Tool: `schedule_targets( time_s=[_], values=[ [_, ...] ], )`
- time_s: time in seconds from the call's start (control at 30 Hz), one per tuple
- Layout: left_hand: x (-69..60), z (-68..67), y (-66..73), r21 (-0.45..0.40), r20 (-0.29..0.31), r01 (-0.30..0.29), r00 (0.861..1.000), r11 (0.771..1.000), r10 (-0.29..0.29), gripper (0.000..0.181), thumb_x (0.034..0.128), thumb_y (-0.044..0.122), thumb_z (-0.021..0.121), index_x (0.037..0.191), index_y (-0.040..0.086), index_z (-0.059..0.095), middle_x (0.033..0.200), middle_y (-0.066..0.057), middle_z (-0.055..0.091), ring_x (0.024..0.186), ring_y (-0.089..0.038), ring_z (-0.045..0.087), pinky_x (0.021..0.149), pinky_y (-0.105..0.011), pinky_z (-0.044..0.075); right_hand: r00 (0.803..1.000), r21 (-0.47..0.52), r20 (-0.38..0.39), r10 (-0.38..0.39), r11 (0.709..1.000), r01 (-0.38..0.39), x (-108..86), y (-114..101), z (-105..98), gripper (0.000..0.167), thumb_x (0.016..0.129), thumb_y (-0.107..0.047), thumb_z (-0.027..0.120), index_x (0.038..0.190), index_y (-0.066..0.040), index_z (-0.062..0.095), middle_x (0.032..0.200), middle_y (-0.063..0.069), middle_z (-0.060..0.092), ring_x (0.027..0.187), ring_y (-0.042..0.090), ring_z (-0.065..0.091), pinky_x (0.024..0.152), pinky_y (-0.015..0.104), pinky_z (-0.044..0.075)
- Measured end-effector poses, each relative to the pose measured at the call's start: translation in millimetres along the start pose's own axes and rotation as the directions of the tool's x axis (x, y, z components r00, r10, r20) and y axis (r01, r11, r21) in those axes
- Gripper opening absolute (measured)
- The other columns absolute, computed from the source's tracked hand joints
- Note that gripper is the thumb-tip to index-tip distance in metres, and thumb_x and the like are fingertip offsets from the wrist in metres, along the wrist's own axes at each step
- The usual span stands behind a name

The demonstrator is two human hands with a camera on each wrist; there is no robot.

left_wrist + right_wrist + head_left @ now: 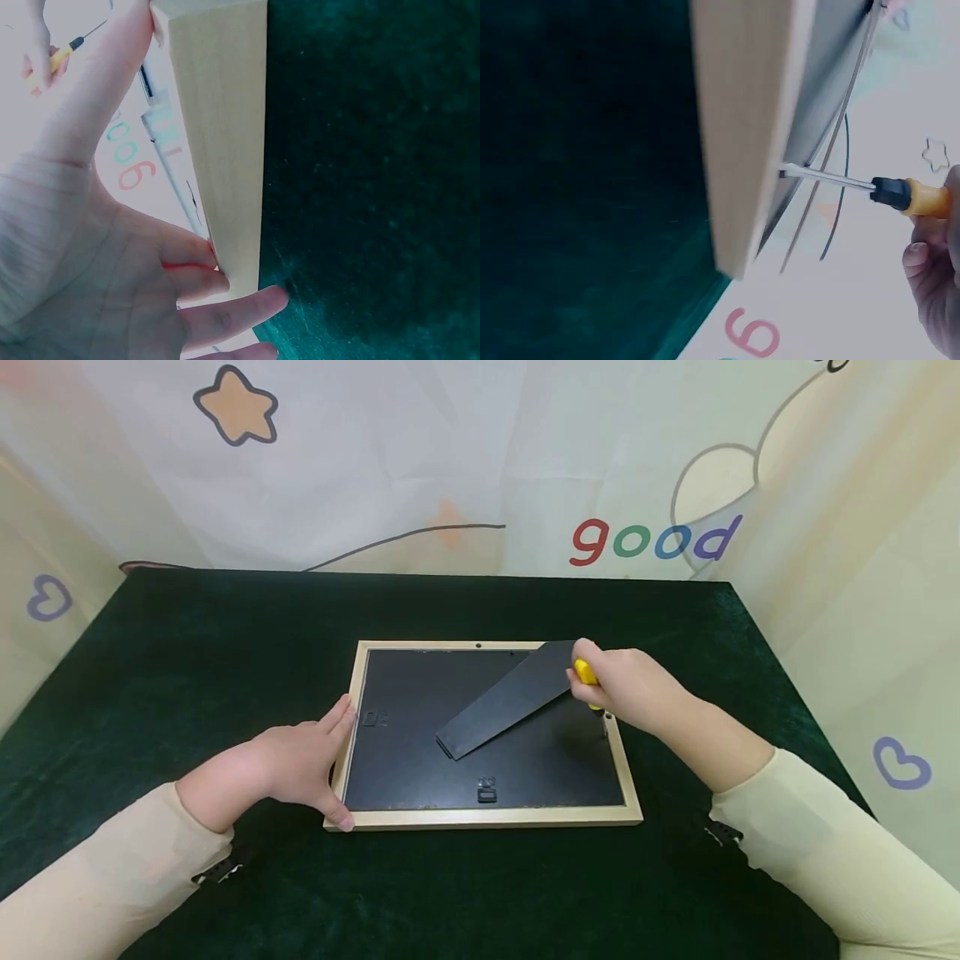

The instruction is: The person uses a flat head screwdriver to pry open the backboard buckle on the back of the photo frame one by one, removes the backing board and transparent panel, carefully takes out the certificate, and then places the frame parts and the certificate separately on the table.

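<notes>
Steadying a picture frame (pixel 487 819), holding a screwdriver (pixel 928 199)

Backside up on the desk (pixel 225 652), the frame is probably light and stiff, best taken by its wooden edges. The left hand (pixel 306 766) lies spread along the left edge, fingers fairly straight; the right hand (pixel 630 687) grips the screwdriver's handle, its tip at the right inner edge.

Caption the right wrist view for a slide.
Right hand holding a yellow-handled screwdriver to the edge of a wooden frame.
</notes>
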State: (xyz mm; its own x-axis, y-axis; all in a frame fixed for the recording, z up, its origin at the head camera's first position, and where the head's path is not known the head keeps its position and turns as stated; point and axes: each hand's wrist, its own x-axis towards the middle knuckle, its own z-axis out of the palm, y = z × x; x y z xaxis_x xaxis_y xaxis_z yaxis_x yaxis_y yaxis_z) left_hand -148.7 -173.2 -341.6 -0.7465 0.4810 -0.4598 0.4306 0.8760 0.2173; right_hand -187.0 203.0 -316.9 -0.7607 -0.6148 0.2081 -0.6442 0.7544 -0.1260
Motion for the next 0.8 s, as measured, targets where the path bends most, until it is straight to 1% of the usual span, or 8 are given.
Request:
schedule_targets(
  time_s=[0.13,0.23,0.37,0.47,0.53,0.63,0.7,0.8],
  values=[
    [-1.4,-0.5,0.2,-0.004,-0.001,0.011,1.0,1.0,-0.011,0.141,0.0503,0.072,0.074,0.146,-0.007,0.005,0.152,-0.025,0.001,0.127,-0.044,0.036,0.089,-0.054,0.044,0.991,0.046,-0.136,0.012,0.999,-0.006,-14.0,10,-2,0.019,0.084,-0.005,0.065,0.087,-0.006,0.046,0.059,0.001,0.047,0.047,0.012,0.046,0.048,0.019,0.044],
    [-0.5,1.3,0.1,-0.006,-0.005,0.004,1.0,1.0,-0.004,0.141,0.0509,0.073,0.073,0.145,-0.008,0.006,0.152,-0.025,0.002,0.127,-0.044,0.036,0.088,-0.053,0.045,0.976,0.089,-0.197,0.088,0.993,-0.071,-23.6,17,-2,0.017,0.084,-0.004,0.063,0.085,-0.005,0.046,0.061,0.003,0.048,0.047,0.012,0.045,0.047,0.02,0.044],
    [0.6,1.1,-0.2,-0.005,-0.006,-0.005,1.0,1.0,0.005,0.14,0.0515,0.073,0.072,0.145,-0.008,0.007,0.152,-0.026,0.003,0.126,-0.044,0.038,0.087,-0.052,0.045,0.95,0.174,-0.224,0.219,0.968,-0.182,-34.5,27,-3,0.013,0.086,-0.006,0.061,0.087,-0.004,0.047,0.068,0.007,0.058,0.051,0.014,0.05,0.049,0.019,0.045],
    [0.5,-1.0,0.2,-0.011,-0.003,0.0,1.0,1.0,0.0,0.14,0.0515,0.072,0.073,0.146,-0.007,0.006,0.152,-0.025,0.002,0.126,-0.044,0.037,0.088,-0.053,0.044,0.943,0.233,-0.204,0.265,0.948,-0.216,-36.0,31,-3,0.013,0.09,-0.009,0.059,0.091,-0.004,0.047,0.075,0.009,0.064,0.054,0.014,0.054,0.051,0.018,0.046],
    [0.5,-1.3,0.6,-0.017,0.0,0.0,1.0,1.0,0.0,0.14,0.0515,0.071,0.074,0.145,-0.008,0.006,0.152,-0.026,0.001,0.127,-0.044,0.036,0.088,-0.053,0.044,0.947,0.264,-0.185,0.262,0.942,-0.209,-34.6,33,-4,0.013,0.091,-0.01,0.058,0.092,-0.005,0.047,0.077,0.008,0.065,0.054,0.014,0.053,0.051,0.018,0.046],
    [0.7,-0.3,1.6,-0.026,0.004,-0.001,1.0,1.0,0.001,0.141,0.0511,0.071,0.074,0.145,-0.008,0.006,0.152,-0.026,0.001,0.129,-0.044,0.034,0.09,-0.053,0.043,0.953,0.285,-0.196,0.23,0.944,-0.169,-32.7,31,-7,0.014,0.09,-0.01,0.061,0.092,-0.006,0.047,0.077,0.006,0.065,0.053,0.012,0.053,0.051,0.019,0.047],
    [0.8,0.4,1.8,-0.029,0.002,-0.004,1.0,1.0,0.004,0.141,0.0508,0.07,0.075,0.145,-0.008,0.006,0.152,-0.026,0.0,0.129,-0.044,0.033,0.091,-0.053,0.043,0.947,0.302,-0.233,0.223,0.942,-0.147,-32.2,28,-8,0.016,0.088,-0.008,0.064,0.09,-0.006,0.048,0.078,0.007,0.066,0.053,0.012,0.055,0.052,0.019,0.048],
    [0.8,0.7,1.7,-0.031,-0.007,-0.009,1.0,0.999,0.009,0.141,0.0503,0.069,0.076,0.145,-0.008,0.005,0.152,-0.026,0.0,0.129,-0.044,0.034,0.092,-0.054,0.042,0.932,0.343,-0.272,0.241,0.929,-0.141,-30.0,21,-9,0.018,0.085,-0.008,0.068,0.088,-0.006,0.05,0.082,0.008,0.066,0.058,0.012,0.058,0.055,0.017,0.049]
  ],
)
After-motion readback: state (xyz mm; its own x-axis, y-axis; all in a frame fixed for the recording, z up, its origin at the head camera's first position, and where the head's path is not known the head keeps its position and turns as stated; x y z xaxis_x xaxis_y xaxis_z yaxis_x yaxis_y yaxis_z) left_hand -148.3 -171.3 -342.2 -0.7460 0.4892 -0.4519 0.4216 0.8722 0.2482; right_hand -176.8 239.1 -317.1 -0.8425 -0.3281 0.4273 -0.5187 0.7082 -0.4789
